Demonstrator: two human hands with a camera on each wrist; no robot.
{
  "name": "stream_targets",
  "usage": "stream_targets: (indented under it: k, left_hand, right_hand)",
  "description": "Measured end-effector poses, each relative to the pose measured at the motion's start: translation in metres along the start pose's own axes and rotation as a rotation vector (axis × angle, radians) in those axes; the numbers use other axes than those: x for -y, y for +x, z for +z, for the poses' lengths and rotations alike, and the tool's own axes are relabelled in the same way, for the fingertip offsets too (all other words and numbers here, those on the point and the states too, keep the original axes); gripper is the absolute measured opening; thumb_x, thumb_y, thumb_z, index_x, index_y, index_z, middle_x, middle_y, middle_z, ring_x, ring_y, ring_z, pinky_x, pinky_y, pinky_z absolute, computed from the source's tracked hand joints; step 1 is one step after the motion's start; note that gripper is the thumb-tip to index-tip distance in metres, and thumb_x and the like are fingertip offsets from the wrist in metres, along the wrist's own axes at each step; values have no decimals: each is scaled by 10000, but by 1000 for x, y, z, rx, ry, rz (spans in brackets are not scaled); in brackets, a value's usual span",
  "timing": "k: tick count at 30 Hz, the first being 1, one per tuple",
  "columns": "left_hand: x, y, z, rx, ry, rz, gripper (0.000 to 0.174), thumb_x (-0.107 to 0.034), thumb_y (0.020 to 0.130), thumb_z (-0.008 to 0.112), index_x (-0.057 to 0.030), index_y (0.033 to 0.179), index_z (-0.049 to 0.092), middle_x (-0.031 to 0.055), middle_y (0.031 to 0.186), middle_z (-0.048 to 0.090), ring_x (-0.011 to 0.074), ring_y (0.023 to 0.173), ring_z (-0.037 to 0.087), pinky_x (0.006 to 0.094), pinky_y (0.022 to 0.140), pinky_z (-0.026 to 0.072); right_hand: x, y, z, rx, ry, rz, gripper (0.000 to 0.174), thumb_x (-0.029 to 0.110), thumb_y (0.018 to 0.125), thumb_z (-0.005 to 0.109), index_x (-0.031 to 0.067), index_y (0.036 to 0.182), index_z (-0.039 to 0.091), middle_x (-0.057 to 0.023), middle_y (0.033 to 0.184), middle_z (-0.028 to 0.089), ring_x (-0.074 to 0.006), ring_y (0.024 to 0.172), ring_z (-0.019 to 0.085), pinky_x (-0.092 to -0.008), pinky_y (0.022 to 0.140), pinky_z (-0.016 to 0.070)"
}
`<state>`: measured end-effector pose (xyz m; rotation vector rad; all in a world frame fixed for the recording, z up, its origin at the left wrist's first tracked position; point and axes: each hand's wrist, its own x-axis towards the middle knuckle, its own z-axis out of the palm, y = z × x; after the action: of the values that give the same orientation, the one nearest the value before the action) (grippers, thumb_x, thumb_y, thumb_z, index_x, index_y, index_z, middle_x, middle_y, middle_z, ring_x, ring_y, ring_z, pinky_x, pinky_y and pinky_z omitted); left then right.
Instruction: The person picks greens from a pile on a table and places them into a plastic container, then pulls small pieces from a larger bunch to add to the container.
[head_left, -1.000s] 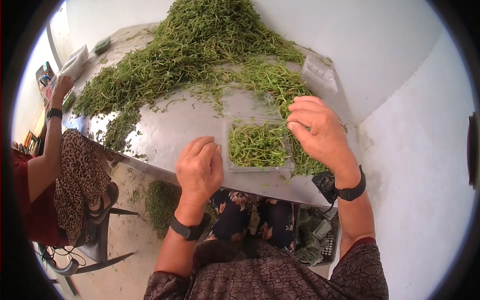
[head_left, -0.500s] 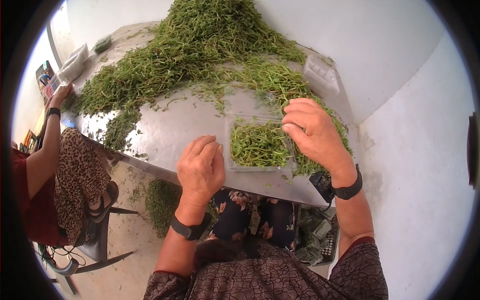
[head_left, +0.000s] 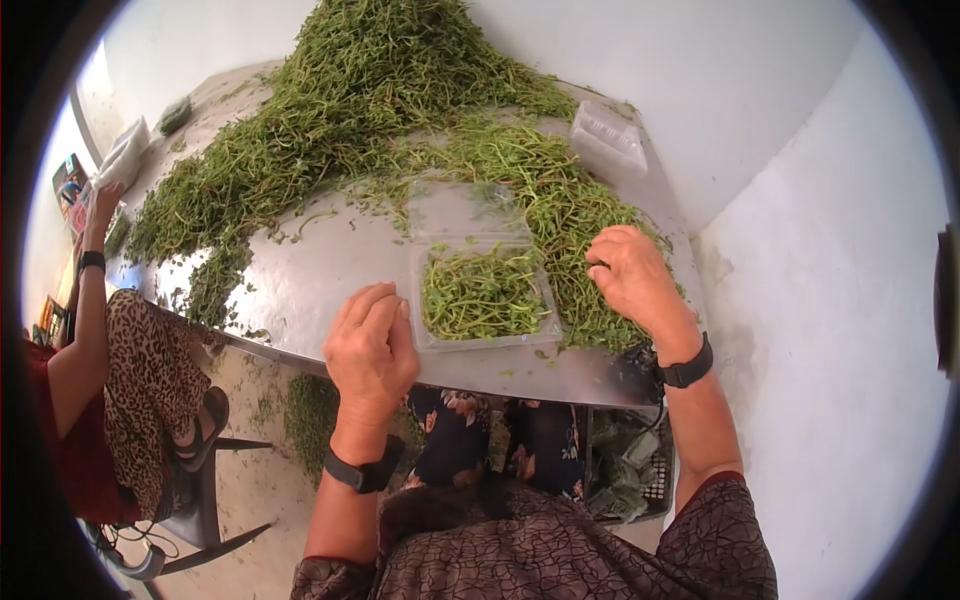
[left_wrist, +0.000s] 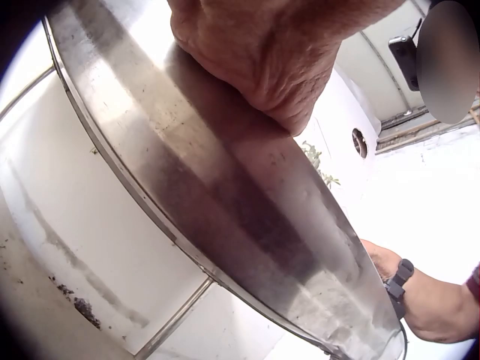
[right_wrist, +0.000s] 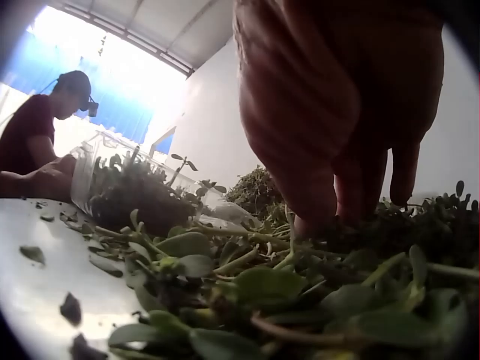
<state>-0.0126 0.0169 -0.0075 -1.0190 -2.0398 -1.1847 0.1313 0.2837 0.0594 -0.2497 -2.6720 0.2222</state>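
A clear plastic container (head_left: 417, 305) with green stems (head_left: 482, 292) inside sits near the table's front edge, its clear lid (head_left: 465, 210) folded back behind it. My left hand (head_left: 370, 345) is at the container's left, fingers loosely curled, with nothing visible in it; the left wrist view shows only part of this hand (left_wrist: 262, 56) over the metal table. To the container's right, my right hand (head_left: 632, 275) is over the loose greens (head_left: 590, 235). In the right wrist view, that hand (right_wrist: 337, 105) points its fingers down into the greens, with the fingertips partly hidden.
A large heap of greens (head_left: 375, 75) covers the back of the metal table (head_left: 300, 285). Empty clear containers (head_left: 608, 140) stand at the back right by the wall. Another person's arm (head_left: 92, 290) is at the left, and a black crate (head_left: 658, 480) stands below the table.
The view has shifted, so the container appears farther left. My right hand has moved away from the container's right edge, onto the loose greens. My left hand stays beside the container.
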Motion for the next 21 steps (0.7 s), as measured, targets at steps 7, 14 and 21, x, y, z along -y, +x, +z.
stream_targets:
  k: [7, 14, 21]
  left_hand:
    - [1, -1, 0, 6, 12, -4, 68, 9, 781, 649, 5, 847, 666, 136, 958, 704, 323, 927, 674, 389, 796, 540]
    - [3, -1, 0, 1, 18, -3, 74, 8, 772, 652, 2, 844, 667, 136, 959, 706, 322, 925, 676, 389, 796, 540]
    - [3, -1, 1, -12, -1, 5, 79, 9, 764, 653, 1, 841, 669, 138, 949, 705, 323, 914, 675, 389, 794, 541]
  right_hand:
    - [3, 3, 0, -5, -32, -48, 83, 5, 718, 690, 1, 800, 681, -132, 874, 655, -331, 967, 591, -438, 883, 476]
    - [7, 5, 7, -14, -37, -65, 117, 4, 722, 715, 6, 835, 683, -116, 907, 644, -312, 1009, 575, -420, 899, 460]
    - [5, 5, 9, -22, -77, -86, 94, -16, 719, 694, 1, 809, 672, -122, 868, 630, -318, 973, 574, -423, 872, 464]
